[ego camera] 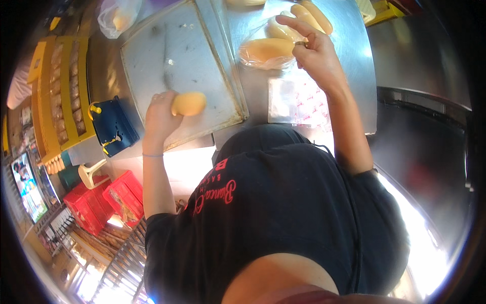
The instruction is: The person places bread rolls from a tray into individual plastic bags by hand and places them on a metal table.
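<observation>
My left hand grips a golden bread roll above the near part of a worn metal baking tray. Over the steel table on the other side, my right hand has its index finger stretched out and the other fingers curled. Beside it lies a clear plastic bag with bread rolls inside. The hand overlaps the bag's edge; whether it pinches the plastic is unclear. Past the bag, loose long rolls rest on the table. A stack of printed plastic bags lies nearer my body.
Far left stands a yellow crate of packaged goods, with a dark blue box near it. Another bagged roll sits beyond the tray. Red crates stand lower left. The steel table's right edge runs beside my right arm.
</observation>
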A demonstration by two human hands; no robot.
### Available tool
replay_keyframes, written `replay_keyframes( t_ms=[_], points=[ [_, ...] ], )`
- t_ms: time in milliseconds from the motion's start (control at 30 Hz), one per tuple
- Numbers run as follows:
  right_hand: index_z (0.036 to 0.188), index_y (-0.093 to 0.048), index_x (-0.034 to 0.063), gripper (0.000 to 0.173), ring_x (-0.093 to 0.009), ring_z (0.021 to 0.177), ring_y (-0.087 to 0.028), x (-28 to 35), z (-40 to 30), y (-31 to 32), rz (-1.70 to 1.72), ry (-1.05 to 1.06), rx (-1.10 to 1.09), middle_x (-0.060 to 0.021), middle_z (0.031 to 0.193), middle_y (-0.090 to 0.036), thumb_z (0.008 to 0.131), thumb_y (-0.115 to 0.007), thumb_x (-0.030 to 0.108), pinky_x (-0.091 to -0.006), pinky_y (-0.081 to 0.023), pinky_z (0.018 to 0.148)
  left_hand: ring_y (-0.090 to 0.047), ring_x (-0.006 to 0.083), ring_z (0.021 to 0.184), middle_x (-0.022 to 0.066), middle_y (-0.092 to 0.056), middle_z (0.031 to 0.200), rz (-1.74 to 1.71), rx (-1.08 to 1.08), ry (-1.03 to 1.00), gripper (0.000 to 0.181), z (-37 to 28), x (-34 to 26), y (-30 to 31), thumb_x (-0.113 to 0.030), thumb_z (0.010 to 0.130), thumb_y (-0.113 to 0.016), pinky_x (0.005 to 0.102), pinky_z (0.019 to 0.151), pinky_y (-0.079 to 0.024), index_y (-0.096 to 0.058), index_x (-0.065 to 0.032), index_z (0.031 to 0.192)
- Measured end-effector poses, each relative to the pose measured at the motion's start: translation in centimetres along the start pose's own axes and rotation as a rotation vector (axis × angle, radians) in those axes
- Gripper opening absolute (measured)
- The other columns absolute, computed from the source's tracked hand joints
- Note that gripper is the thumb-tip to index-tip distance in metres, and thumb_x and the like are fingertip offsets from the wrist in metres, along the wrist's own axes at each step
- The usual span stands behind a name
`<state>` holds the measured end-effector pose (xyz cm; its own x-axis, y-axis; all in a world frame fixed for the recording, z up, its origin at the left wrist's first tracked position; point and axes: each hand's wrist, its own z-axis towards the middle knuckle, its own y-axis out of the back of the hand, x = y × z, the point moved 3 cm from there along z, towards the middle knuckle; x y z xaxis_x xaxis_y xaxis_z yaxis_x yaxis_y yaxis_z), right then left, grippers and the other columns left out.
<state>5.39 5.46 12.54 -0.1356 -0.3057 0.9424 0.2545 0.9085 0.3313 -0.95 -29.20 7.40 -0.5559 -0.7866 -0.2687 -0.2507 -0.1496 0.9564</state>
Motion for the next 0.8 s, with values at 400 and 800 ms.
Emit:
replay_keyframes(
  t_ms=[400,800],
  points=[
    [0.131,-0.055,0.0047,0.063,-0.006,0.087,-0.054,0.2,-1.1,-0.8,0.007,0.083,0.054,-0.0047,0.130,-0.058,0.072,-0.041,-0.014,-0.0179,-0.041,0.066,-0.062,0.0393,0.085,0.0209,-0.062,0.089,-0.296,-0.285,-0.347,0.037,9.0,-16.6,2.4,-0.001,0.067,-0.069,0.0419,0.073,-0.053,-0.053,0.0017,0.100],
    [0.124,-0.059,0.0001,0.062,-0.022,0.111,-0.059,1.1,0.1,-2.7,0.007,0.230,0.103,-0.0184,0.125,-0.060,0.067,-0.040,-0.016,-0.0313,-0.045,0.094,-0.064,0.0264,0.082,0.0144,-0.061,0.086,0.311,-0.134,-0.226,0.020,12.7,-16.4,1.5,-0.003,0.074,-0.057,0.0341,0.071,-0.051,-0.056,-0.0015,0.094]
  ],
)
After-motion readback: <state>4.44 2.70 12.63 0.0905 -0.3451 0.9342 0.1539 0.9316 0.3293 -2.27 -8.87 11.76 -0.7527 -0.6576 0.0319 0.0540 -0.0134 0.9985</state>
